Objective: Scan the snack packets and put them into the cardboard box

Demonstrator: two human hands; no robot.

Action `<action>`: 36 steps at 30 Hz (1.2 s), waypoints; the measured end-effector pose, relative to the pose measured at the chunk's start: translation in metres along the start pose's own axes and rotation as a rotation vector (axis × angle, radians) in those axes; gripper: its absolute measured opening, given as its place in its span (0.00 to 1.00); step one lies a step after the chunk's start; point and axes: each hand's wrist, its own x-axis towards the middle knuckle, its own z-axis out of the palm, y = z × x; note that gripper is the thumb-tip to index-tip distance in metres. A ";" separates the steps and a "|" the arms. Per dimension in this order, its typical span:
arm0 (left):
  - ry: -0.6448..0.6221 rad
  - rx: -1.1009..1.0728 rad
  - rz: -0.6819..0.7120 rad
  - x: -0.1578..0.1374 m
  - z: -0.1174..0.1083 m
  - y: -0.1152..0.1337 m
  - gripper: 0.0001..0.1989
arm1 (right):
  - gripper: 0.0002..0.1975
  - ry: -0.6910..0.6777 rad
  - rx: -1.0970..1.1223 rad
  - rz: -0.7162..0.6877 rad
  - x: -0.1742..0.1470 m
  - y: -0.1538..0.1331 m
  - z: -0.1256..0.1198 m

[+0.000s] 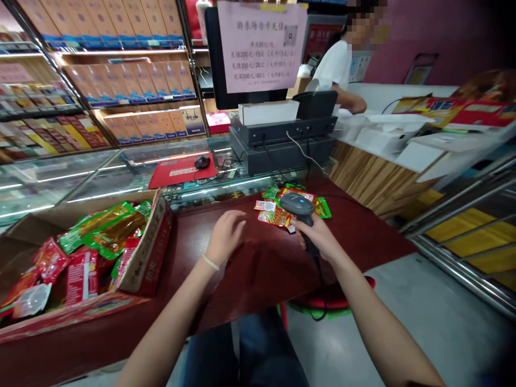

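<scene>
Our right hand grips the scanner, well right of the carton | loose packets: on the surface, right of the carton | our left hand (banded wrist): half-spread, nearer the carton

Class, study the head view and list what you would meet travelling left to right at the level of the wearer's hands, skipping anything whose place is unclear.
Open cardboard box → left hand → right hand, gripping a barcode scanner → metal railing.
</scene>
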 end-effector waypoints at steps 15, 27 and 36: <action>-0.430 0.304 -0.001 0.032 0.115 -0.004 0.28 | 0.21 -0.029 0.031 0.028 0.019 0.012 -0.001; -0.337 0.628 -0.263 -0.045 -0.018 -0.056 0.13 | 0.19 -0.261 -0.019 0.032 0.031 -0.001 0.055; -0.208 0.488 -0.404 -0.066 -0.042 -0.095 0.26 | 0.18 -0.432 -0.044 0.012 0.052 0.010 0.118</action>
